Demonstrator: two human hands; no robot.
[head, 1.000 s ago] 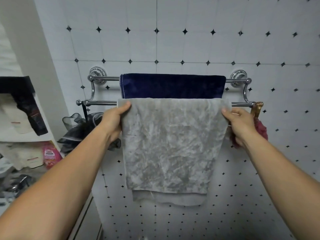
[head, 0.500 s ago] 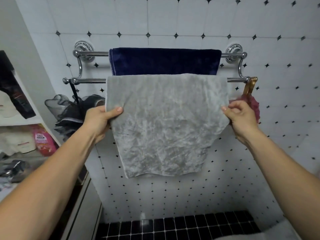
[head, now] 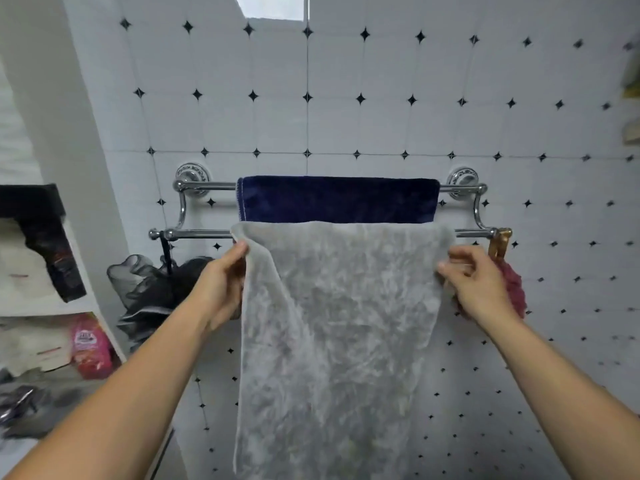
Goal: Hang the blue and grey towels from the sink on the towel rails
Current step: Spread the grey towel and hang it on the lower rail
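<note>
A dark blue towel (head: pixel 337 199) hangs over the upper chrome rail (head: pixel 207 185) on the tiled wall. A grey towel (head: pixel 332 327) is draped over the lower, front rail (head: pixel 197 233) and hangs down long in front. My left hand (head: pixel 223 282) pinches the grey towel's left edge just below the rail. On the other side, my right hand (head: pixel 474 282) grips its right edge at the same height. The towel's lower end runs out of view at the bottom.
A black mesh sponge (head: pixel 152 289) hangs from the lower rail's left end. A dark red sponge (head: pixel 512 289) hangs from a brass hook (head: pixel 500 242) at its right end. White shelves (head: pixel 93 306) at the left hold a pink bottle (head: pixel 90 346) and dark cloth.
Both hands have moved up from mid-height on the grey towel to near the lower rail. The front part of the grey towel now hangs longer. The view has tilted upward.
</note>
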